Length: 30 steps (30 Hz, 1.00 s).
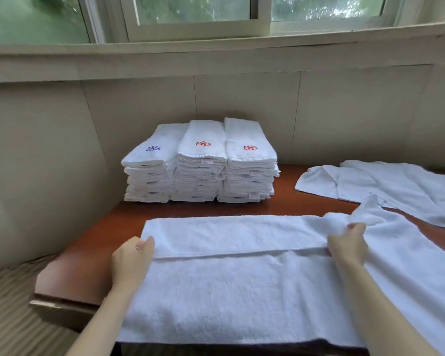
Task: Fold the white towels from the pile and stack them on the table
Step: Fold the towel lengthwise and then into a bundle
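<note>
Two hands pinch one white towel (229,291) along a lengthwise fold. The left hand (131,260) has its fingers (144,246) curled round the left end of the folded-over flap. The right hand (347,246) grips the same flap further right, where the cloth bunches up under its curled fingers. Both forearms reach in from the near edge.

The towel lies spread across the near part of a reddish-brown table (93,242), with its near edge hanging slightly over the front. Its far strip is turned toward the person, and the flap's edge runs left to right across the middle. Right of the right hand, the cloth lies loose and rumpled.

At the far centre, against the wall, three stacks (201,163) of folded towels stand side by side. At the far right, the pile (396,183) of unfolded towels lies flat.

This looks like the first lengthwise fold, with many towels already done. The next move probably calls for smoothing the bunched right end, squaring the flap, then folding again toward the narrow shape of the stacked ones.
</note>
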Each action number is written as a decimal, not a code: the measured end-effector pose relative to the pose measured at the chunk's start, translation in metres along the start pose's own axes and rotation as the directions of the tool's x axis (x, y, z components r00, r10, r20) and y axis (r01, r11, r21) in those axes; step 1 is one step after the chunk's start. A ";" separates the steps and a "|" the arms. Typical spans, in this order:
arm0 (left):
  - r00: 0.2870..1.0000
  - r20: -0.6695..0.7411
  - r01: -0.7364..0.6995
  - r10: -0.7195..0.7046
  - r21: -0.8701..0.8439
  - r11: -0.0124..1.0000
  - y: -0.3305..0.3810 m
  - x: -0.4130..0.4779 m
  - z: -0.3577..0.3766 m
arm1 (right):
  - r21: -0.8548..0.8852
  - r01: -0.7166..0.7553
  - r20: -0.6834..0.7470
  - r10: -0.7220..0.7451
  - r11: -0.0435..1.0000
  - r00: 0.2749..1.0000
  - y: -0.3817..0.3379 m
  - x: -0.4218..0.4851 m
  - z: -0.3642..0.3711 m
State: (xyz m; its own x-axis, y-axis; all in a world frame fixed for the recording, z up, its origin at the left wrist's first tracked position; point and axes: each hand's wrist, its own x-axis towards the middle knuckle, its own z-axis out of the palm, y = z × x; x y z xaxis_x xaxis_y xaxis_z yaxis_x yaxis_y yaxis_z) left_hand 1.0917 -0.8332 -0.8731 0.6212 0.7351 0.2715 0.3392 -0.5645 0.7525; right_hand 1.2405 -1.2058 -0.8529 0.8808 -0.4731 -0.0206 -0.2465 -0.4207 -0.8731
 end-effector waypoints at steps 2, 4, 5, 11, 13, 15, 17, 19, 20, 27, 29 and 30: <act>0.999 0.030 -0.038 0.033 0.193 0.981 -0.005 -0.001 -0.002 | -0.074 0.056 -0.001 -0.056 0.996 0.998 0.003 -0.007 -0.005; 0.998 0.050 -0.059 0.048 0.253 0.966 -0.005 -0.002 -0.001 | -0.129 0.094 0.028 -0.091 0.987 0.995 0.003 -0.010 -0.012; 0.998 0.053 -0.036 0.025 0.218 0.975 -0.004 -0.002 -0.001 | -0.144 0.110 0.050 -0.104 0.983 0.993 0.003 -0.011 -0.014; 0.991 0.002 0.133 -0.133 0.028 0.991 -0.005 0.000 -0.003 | -0.277 0.223 0.227 -0.162 0.935 0.960 0.003 -0.021 -0.014; 0.990 0.044 0.133 -0.137 0.081 0.988 -0.005 -0.001 -0.001 | -0.256 0.317 0.392 -0.201 0.913 0.898 -0.002 -0.035 -0.006; 0.986 0.078 0.141 -0.150 0.118 0.983 -0.005 0.000 0.001 | -0.280 0.475 0.525 -0.281 0.834 0.803 -0.009 -0.047 0.005; 0.984 0.079 0.149 -0.159 0.116 0.982 -0.005 0.001 0.002 | -0.336 0.614 0.607 -0.334 0.714 0.721 -0.014 -0.057 0.015; 0.988 0.040 0.147 -0.151 0.083 0.986 -0.005 0.000 0.002 | -0.425 0.714 0.623 -0.392 0.556 0.677 -0.015 -0.066 0.024; 0.989 0.010 0.144 -0.145 0.067 0.987 -0.005 0.000 0.002 | -0.472 0.738 0.611 -0.424 0.483 0.668 -0.015 -0.070 0.026; 0.979 -0.146 0.142 -0.143 -0.020 0.990 0.002 -0.003 -0.002 | -0.431 0.806 0.408 -0.709 0.405 0.575 -0.027 -0.090 0.036; 0.977 -0.163 0.141 -0.138 0.005 0.990 0.004 -0.002 -0.003 | -0.437 0.846 0.536 -0.667 0.305 0.518 -0.022 -0.089 0.034; 0.978 -0.161 0.144 -0.137 0.037 0.989 0.006 -0.003 -0.003 | -0.435 0.854 0.602 -0.614 0.285 0.511 -0.018 -0.086 0.032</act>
State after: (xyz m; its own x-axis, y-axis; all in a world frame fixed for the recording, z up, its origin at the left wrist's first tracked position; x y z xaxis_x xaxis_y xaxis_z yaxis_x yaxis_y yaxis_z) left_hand 1.0895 -0.8376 -0.8678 0.4474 0.8561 0.2588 0.4509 -0.4658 0.7613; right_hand 1.1824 -1.1327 -0.8512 0.8448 0.4822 0.2320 0.5061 -0.8608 -0.0540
